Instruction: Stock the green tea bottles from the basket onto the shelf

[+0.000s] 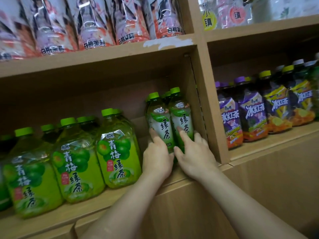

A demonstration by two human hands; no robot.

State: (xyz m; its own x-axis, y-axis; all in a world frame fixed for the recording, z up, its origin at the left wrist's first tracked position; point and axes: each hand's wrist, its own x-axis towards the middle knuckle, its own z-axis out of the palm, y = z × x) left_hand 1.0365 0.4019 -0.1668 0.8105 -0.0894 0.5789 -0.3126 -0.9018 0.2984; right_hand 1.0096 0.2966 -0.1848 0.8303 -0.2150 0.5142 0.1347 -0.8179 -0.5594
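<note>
Two green tea bottles with green caps stand upright side by side at the right end of the middle shelf (120,192), against the shelf's right wall; more green caps show behind them. My left hand (158,152) rests on the lower front of the left green tea bottle (159,118), fingers spread. My right hand (193,152) wraps the lower part of the right green tea bottle (181,112), with one finger between the two bottles. The basket is out of view.
Large plum green tea bottles (117,147) fill the same shelf to the left, with a gap beside my left hand. Iced tea bottles (250,116) stand in the right compartment. Peach-labelled bottles (96,25) line the shelf above. A wooden divider (210,100) separates the compartments.
</note>
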